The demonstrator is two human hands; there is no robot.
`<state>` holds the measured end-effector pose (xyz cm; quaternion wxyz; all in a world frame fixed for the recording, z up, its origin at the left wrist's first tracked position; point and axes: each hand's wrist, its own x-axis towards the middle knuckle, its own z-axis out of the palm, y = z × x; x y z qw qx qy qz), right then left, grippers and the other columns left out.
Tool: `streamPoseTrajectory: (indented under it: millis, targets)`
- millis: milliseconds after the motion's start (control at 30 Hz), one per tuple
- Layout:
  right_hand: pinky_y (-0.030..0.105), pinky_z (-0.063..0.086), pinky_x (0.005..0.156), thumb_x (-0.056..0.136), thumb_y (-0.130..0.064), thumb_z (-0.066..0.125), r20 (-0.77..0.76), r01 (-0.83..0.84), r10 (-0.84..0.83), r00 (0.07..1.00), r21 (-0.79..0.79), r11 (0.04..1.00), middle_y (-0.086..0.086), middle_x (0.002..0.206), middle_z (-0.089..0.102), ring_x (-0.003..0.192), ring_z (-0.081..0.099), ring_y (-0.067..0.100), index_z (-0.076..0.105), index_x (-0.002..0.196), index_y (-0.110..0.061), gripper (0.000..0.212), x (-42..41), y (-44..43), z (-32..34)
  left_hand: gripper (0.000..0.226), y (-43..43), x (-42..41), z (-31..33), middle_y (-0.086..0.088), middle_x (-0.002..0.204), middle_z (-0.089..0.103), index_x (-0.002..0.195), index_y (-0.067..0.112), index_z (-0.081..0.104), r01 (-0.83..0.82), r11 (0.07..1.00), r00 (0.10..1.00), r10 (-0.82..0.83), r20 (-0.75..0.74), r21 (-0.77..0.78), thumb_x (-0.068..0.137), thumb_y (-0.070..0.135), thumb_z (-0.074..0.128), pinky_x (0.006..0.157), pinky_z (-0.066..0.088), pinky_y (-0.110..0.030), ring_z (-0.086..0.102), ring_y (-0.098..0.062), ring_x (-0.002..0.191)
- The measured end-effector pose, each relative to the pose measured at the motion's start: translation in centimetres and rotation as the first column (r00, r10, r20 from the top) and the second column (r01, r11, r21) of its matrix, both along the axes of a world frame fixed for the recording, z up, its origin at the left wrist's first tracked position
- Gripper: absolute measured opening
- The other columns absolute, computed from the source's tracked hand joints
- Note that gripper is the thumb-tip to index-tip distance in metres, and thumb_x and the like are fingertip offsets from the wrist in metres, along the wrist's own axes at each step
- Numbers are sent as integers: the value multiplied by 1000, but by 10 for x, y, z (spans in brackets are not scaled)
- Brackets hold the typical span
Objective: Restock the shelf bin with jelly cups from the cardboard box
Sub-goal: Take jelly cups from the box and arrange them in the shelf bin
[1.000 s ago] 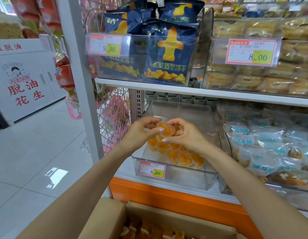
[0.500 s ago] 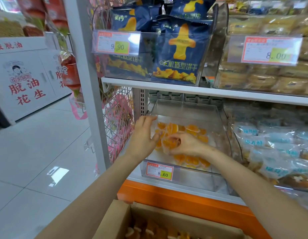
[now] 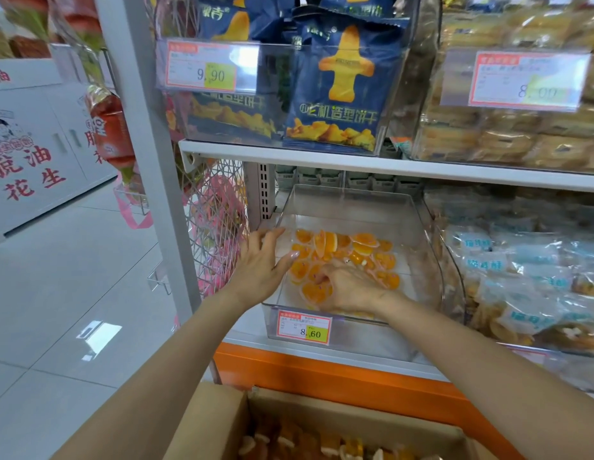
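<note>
Shop shelf, mid-frame: shelf bin point(image 3: 352, 204) holds jelly cups point(image 3: 365, 242). Right hand's point(image 3: 348, 288) fingers curl round front jelly cup point(image 3: 314, 292); left hand point(image 3: 259, 267) open at bin's left wall. Cardboard box point(image 3: 209, 423) lies below both.

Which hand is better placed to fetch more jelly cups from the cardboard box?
Probably left: the left hand is open and empty by the shelf bin, while the right hand is down among the jelly cups.

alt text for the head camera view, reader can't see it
Two bare hands reach into a clear shelf bin partly filled with orange jelly cups: the left hand open at its left wall, the right hand down among the cups. An open cardboard box of more cups sits below.
</note>
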<state>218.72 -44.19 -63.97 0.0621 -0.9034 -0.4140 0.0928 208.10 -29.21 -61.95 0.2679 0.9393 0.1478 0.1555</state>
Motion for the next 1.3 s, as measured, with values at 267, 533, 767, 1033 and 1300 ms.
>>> streamPoseTrajectory:
  millis: [267, 533, 767, 1033, 1300]
  targets:
    - [39, 26, 109, 74, -54, 70, -15, 36, -37, 999, -65, 997, 8, 144, 35, 135, 29, 27, 39, 138, -15, 81, -1, 6, 1, 56, -5, -3, 5, -12, 141, 25, 143, 17, 28, 13, 995, 1000, -14, -11, -96, 95, 41, 42, 110, 22, -39, 23, -28, 134]
    - [41, 32, 106, 70, -54, 72, -8, 95, -96, 995, -54, 994, 8, 136, 39, 129, 35, 28, 45, 129, -15, 76, 0, 9, 6, 55, -7, -2, 6, -13, 140, 26, 144, 20, 29, -2, 994, 1000, 0, -18, -107, 95, 41, 43, 109, 23, -39, 25, -29, 133]
    - [32, 43, 90, 70, -56, 73, -28, 124, -122, 992, 91, 988, 5, 125, 53, 116, 51, 26, 58, 114, -22, 58, 9, 15, 22, 54, -5, -3, 12, -11, 138, 30, 142, 18, 31, 36, 994, 999, -34, 23, -105, 95, 38, 45, 110, 24, -37, 26, -27, 132]
    - [36, 34, 98, 94, -42, 45, 335, 224, -218, 917, 20, 974, 15, 127, 55, 122, 40, 32, 46, 133, -18, 45, 57, 53, 26, 35, -2, -4, 28, -10, 131, 40, 127, 10, 53, 42, 999, 976, -46, 213, 22, 94, 24, 51, 100, 22, -20, 33, -24, 127]
    - [27, 46, 81, 87, -34, 58, -68, 354, -350, 934, 308, 883, 5, 111, 63, 101, 58, 25, 62, 105, -24, 21, 61, 54, 40, 24, -6, -7, 41, -2, 119, 47, 115, 10, 59, 95, 995, 921, -78, 383, -27, 93, 14, 53, 89, 43, -16, 49, -13, 107]
